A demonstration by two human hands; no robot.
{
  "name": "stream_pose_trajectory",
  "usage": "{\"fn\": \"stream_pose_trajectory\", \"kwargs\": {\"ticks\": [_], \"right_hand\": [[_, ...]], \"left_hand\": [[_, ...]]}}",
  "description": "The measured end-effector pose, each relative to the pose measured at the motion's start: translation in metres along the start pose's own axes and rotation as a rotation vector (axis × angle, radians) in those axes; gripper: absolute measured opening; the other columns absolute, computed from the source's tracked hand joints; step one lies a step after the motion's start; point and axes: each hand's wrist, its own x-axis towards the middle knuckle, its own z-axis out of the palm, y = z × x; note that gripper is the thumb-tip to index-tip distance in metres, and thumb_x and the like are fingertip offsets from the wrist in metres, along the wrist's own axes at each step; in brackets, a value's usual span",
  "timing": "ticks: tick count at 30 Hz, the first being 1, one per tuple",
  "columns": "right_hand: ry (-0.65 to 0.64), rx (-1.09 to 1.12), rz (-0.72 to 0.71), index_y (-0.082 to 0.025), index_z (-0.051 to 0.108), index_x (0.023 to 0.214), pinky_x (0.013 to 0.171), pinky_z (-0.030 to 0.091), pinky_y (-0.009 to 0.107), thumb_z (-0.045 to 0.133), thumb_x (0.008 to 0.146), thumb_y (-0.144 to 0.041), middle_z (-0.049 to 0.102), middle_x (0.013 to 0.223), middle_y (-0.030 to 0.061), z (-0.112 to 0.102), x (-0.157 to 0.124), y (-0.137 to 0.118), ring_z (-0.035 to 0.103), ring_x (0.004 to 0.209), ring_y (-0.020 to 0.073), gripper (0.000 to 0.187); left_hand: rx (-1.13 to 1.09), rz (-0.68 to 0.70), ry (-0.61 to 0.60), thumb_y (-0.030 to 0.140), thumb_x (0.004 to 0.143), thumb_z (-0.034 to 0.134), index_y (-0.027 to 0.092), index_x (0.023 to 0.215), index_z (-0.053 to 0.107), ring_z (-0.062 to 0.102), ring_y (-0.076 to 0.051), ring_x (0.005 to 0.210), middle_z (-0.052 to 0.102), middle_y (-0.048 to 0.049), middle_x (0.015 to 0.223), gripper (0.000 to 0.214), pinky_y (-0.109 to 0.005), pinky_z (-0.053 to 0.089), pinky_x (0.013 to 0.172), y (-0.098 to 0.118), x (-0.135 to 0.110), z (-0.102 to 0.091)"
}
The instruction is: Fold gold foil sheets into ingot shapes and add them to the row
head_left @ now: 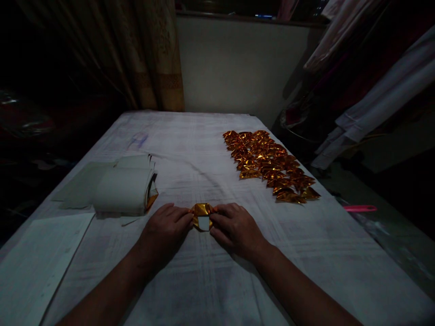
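A small piece of gold foil paper (203, 209), partly folded, lies low over the table between my two hands. Its pale backing shows in the middle, toward me. My left hand (169, 227) pinches its left end between thumb and fingers. On the opposite end, the fingers of my right hand (237, 230) are closed in the same way. Left of my left hand rests a curled stack of pale paper sheets (118, 190), with gold showing at its right edge. Rows of folded gold foil pieces (268, 165) lie beyond my right hand.
A pale checked cloth (190, 136) covers the table. One large white sheet (44, 258) lies at the near left. Past the right edge is a pink handle (360, 208). A curtain (152, 59) hangs behind, and clothes (390, 95) hang at the right.
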Motion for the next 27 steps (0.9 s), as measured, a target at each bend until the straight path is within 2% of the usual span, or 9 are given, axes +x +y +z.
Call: {"fn": "stream_pose_trajectory", "kwargs": {"ticks": [4, 8, 14, 18, 24, 27], "right_hand": [[-0.014, -0.020, -0.050, -0.024, 0.071, 0.108, 0.082, 0.048, 0.040, 0.066, 0.091, -0.023, 0.072, 0.121, 0.0063, 0.001, 0.000, 0.000, 0.062, 0.095, 0.0237, 0.018], [0.028, -0.061, -0.053, -0.024, 0.071, 0.104, 0.078, 0.047, 0.038, 0.060, 0.096, -0.023, 0.075, 0.117, 0.0045, 0.007, 0.000, 0.002, 0.063, 0.090, 0.0224, 0.014], [0.065, -0.036, -0.029, -0.023, 0.070, 0.106, 0.078, 0.048, 0.035, 0.057, 0.098, -0.021, 0.077, 0.112, 0.0050, 0.013, 0.000, 0.007, 0.066, 0.092, 0.0214, 0.016], [0.095, 0.029, -0.010, -0.024, 0.069, 0.108, 0.080, 0.048, 0.034, 0.060, 0.095, -0.018, 0.077, 0.105, 0.0050, 0.012, -0.001, 0.008, 0.066, 0.092, 0.0204, 0.017], [0.078, 0.097, 0.123, -0.023, 0.069, 0.096, 0.078, 0.046, 0.033, 0.059, 0.096, -0.021, 0.073, 0.092, 0.0042, 0.010, 0.001, 0.009, 0.064, 0.085, 0.0202, 0.010], [0.076, 0.090, 0.168, -0.022, 0.069, 0.094, 0.077, 0.045, 0.033, 0.060, 0.096, -0.022, 0.072, 0.088, 0.0038, 0.012, 0.003, 0.010, 0.062, 0.083, 0.0203, 0.010]], "left_hand": [[0.015, -0.013, -0.016, 0.013, 0.097, 0.047, 0.019, 0.102, 0.066, 0.069, -0.024, 0.086, 0.076, -0.0092, 0.102, 0.020, -0.046, 0.055, 0.087, 0.002, 0.001, -0.001], [0.026, -0.019, -0.019, 0.012, 0.097, 0.044, 0.018, 0.111, 0.064, 0.070, -0.023, 0.086, 0.076, -0.0086, 0.102, 0.025, -0.047, 0.054, 0.090, 0.002, 0.002, -0.002], [-0.018, -0.039, 0.008, 0.016, 0.097, 0.051, 0.018, 0.105, 0.064, 0.066, -0.022, 0.078, 0.075, -0.0071, 0.094, 0.016, -0.040, 0.054, 0.075, 0.004, 0.004, -0.001], [-0.082, -0.041, 0.036, 0.015, 0.098, 0.049, 0.018, 0.102, 0.065, 0.067, -0.022, 0.083, 0.074, -0.0074, 0.095, 0.016, -0.039, 0.055, 0.076, 0.007, 0.003, 0.002], [-0.166, -0.101, 0.006, 0.022, 0.101, 0.048, 0.020, 0.095, 0.064, 0.065, -0.021, 0.080, 0.071, -0.0046, 0.087, 0.017, -0.035, 0.053, 0.072, 0.008, 0.001, 0.005], [-0.208, -0.182, -0.026, 0.027, 0.101, 0.050, 0.021, 0.094, 0.063, 0.063, -0.021, 0.077, 0.068, -0.0031, 0.082, 0.017, -0.034, 0.050, 0.071, 0.009, -0.001, 0.006]]}}
